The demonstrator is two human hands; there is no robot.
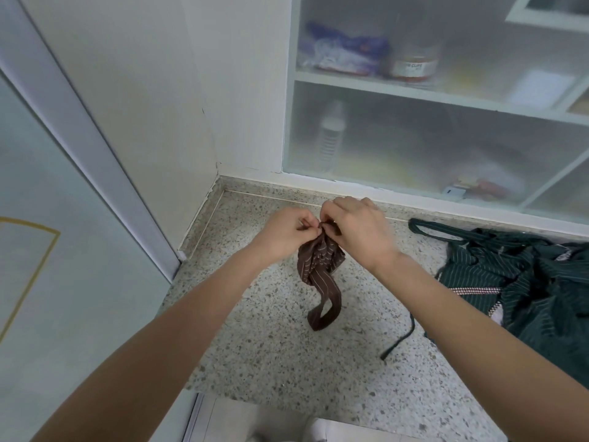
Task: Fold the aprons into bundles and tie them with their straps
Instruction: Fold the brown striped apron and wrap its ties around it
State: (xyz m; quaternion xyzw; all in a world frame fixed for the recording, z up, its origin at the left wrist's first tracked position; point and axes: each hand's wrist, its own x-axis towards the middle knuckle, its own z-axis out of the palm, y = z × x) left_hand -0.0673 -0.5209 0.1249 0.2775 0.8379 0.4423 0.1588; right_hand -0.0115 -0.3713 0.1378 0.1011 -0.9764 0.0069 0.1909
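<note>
**Brown apron bundle pinched at its top by both hands**

Held above the speckled stone desk (271, 352), near its back left corner: a brown pinstriped apron (318, 261), gathered into a small bundle. Gripped at the top from both sides, left hand (285, 232) and right hand (360, 232) almost touching there. Left fingers (307, 223) curled and pinching a thin bit of the brown fabric or strap; right fingers (331, 226) curled over the bundle's upper edge, pinching it too. Exact strand under each fingertip too small to tell. Hanging below the bundle, a wide brown strap loop (325, 311), its lower end close to the desk surface or resting on it, hard to say which.

Lying loose and unfolded on the desk to the right, well apart from the bundle: a dark green pinstriped apron (522, 282), one thin strap (401, 339) trailing toward the front edge.

Behind, a white cabinet with frosted sliding panels (446, 138), blurred jars and packets showing through.
</note>
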